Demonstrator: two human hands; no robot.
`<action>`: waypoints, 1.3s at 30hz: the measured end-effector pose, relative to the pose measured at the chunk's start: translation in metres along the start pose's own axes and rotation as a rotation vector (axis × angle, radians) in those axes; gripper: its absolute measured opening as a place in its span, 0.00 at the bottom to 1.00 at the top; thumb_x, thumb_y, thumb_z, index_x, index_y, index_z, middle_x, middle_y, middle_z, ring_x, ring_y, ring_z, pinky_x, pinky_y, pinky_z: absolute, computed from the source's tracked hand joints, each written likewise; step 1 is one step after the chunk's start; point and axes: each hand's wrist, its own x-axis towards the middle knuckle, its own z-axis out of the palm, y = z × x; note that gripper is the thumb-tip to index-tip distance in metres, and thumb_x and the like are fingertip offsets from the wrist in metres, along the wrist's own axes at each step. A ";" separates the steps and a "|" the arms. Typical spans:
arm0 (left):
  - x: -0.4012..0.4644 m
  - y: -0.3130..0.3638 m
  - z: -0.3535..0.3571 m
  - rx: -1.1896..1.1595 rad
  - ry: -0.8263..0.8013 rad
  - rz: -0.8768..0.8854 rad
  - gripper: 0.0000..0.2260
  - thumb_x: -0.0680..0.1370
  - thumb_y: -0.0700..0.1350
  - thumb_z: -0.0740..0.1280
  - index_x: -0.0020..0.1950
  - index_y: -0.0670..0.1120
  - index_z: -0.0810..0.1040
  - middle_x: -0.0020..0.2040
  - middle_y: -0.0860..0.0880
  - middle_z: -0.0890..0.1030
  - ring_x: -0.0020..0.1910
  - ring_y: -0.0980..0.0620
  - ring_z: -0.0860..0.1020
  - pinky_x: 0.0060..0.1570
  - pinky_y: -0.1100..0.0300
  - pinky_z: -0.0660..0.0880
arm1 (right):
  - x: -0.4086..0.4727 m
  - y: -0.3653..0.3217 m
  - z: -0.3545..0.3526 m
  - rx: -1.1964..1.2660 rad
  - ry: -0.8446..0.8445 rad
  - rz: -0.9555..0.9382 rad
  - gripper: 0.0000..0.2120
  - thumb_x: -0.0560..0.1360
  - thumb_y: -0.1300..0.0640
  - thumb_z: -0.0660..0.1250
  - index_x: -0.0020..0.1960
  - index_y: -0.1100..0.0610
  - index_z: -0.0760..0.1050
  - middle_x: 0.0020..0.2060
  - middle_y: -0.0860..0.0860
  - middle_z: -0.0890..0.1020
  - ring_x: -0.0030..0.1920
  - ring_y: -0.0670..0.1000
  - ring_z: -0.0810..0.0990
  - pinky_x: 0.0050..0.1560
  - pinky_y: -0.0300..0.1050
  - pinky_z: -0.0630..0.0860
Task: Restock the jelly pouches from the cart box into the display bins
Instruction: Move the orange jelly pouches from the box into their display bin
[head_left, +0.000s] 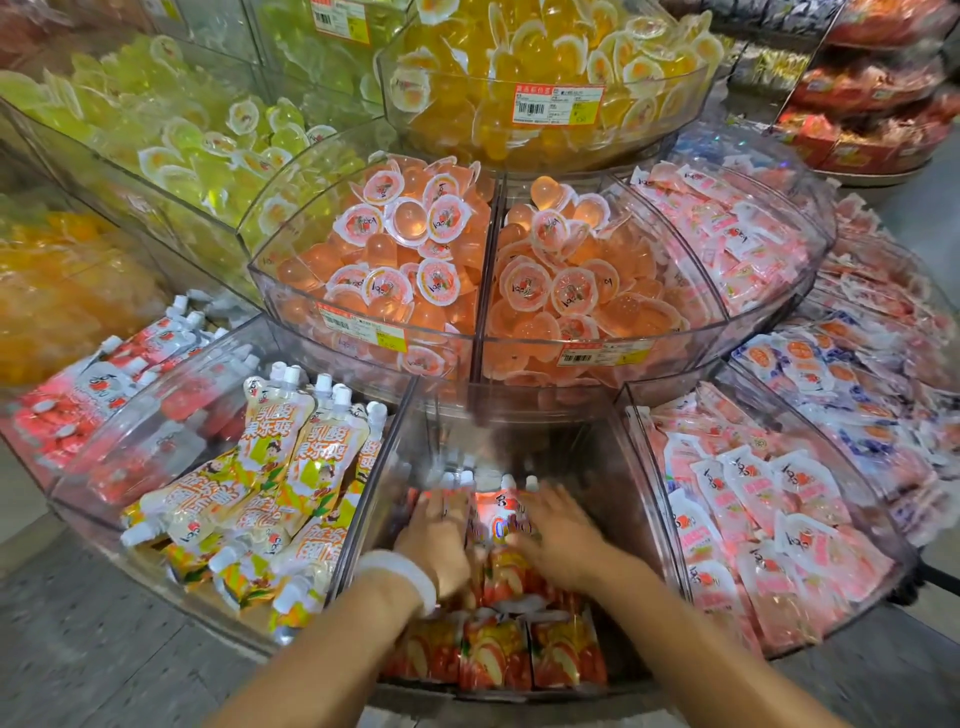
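Both my hands reach into the clear middle bin on the lowest tier of the round display. Red and yellow spouted jelly pouches lie in it in rows, caps pointing away from me. My left hand, with a white band on the wrist, rests on the pouches at the left, its fingers blurred. My right hand lies flat, fingers spread, on the pouches at the right. An upright red pouch shows between the two hands. The cart box is out of view.
To the left sits a bin of yellow-and-white spouted pouches, to the right a bin of pink pouches. Overhanging the middle bin is a tier of orange jelly cups, with yellow cups higher. Grey floor lies below.
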 end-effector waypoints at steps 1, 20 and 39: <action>-0.002 0.002 -0.009 -0.003 0.034 0.025 0.34 0.80 0.52 0.60 0.78 0.48 0.43 0.78 0.42 0.41 0.77 0.43 0.42 0.76 0.52 0.47 | -0.005 -0.001 -0.010 -0.023 0.039 -0.006 0.33 0.79 0.42 0.56 0.78 0.52 0.49 0.78 0.56 0.45 0.77 0.56 0.40 0.76 0.49 0.42; -0.088 0.129 -0.053 0.219 0.414 0.392 0.38 0.78 0.56 0.62 0.78 0.46 0.42 0.78 0.42 0.42 0.77 0.42 0.41 0.76 0.49 0.46 | -0.155 0.020 -0.070 -0.034 0.583 -0.040 0.36 0.78 0.47 0.61 0.78 0.55 0.46 0.77 0.56 0.43 0.77 0.57 0.42 0.76 0.51 0.44; -0.267 0.526 0.230 0.393 0.107 1.026 0.35 0.79 0.56 0.60 0.78 0.49 0.43 0.78 0.44 0.42 0.77 0.44 0.41 0.75 0.46 0.47 | -0.539 0.354 0.057 0.127 0.734 0.733 0.36 0.78 0.48 0.62 0.77 0.54 0.45 0.77 0.53 0.43 0.77 0.57 0.40 0.77 0.54 0.46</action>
